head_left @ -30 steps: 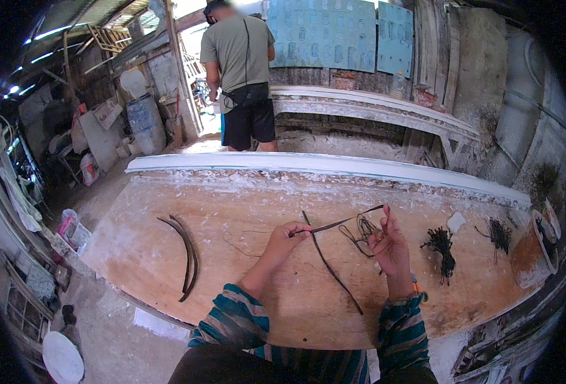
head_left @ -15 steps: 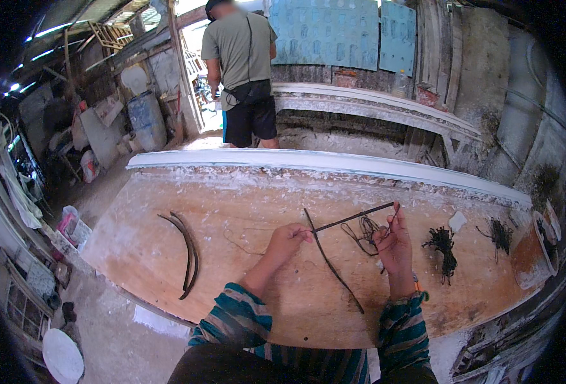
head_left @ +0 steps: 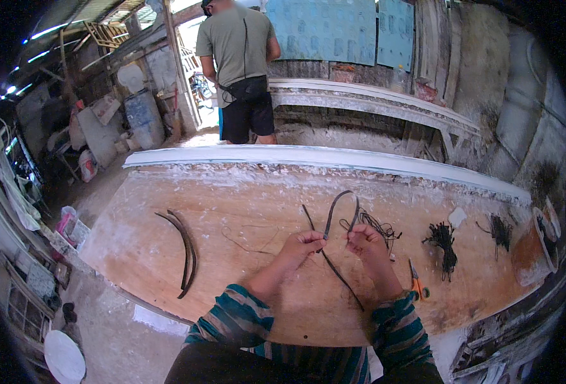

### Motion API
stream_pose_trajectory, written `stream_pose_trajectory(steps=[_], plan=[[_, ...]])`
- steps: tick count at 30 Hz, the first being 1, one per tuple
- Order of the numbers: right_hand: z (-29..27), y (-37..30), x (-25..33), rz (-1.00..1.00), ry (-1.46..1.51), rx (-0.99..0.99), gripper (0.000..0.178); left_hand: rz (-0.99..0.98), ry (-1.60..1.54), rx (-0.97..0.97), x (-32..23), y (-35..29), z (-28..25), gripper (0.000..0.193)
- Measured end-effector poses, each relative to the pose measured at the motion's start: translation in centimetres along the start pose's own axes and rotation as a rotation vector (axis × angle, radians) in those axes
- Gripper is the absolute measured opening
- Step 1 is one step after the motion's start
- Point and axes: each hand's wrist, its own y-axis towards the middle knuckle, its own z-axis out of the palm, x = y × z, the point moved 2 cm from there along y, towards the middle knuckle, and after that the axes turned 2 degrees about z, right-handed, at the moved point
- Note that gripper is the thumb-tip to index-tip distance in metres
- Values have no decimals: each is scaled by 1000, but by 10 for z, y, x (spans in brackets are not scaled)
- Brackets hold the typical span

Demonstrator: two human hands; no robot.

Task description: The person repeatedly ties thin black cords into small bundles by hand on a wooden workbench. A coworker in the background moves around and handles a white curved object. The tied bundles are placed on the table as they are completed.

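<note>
A thin, flat dark strip is bent into an upright arch between my hands. My left hand pinches one end between thumb and fingers, while my right hand pinches the other. Beneath it, a second dark strip lies slantwise on the wooden tabletop, partly hidden by my left fingers. Just beyond my right hand is a loose tangle of black cord. Scissors with orange handles rest beside my right wrist.
Two curved dark strips lie at left. Toward the right are black cord bundles, a white scrap and a dusty bucket. A long white moulding borders the far edge. Beyond it stands a person, back turned.
My right hand has come down and closer to my left, so the strip went from stretched straight to arched. The scissors, earlier mostly behind my right wrist, now show.
</note>
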Motion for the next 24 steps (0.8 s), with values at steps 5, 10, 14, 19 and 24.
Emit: stream_pose_trajectory(steps=[5, 10, 14, 19, 24], plan=[[6, 0, -20, 47, -31, 59, 5, 62, -1, 89, 6, 0, 5, 17], [14, -6, -11, 101, -19, 33, 6, 70, -3, 135, 4, -4, 11, 15], [12, -4, -12, 114, -15, 37, 6, 101, 12, 142, 8, -1, 6, 16], [19, -9, -8, 58, -129, 43, 5, 132, 80, 167, -1, -5, 11, 18], [22, -11, -5, -15, -316, 0, 6, 130, 57, 176, -4, -9, 15, 21]])
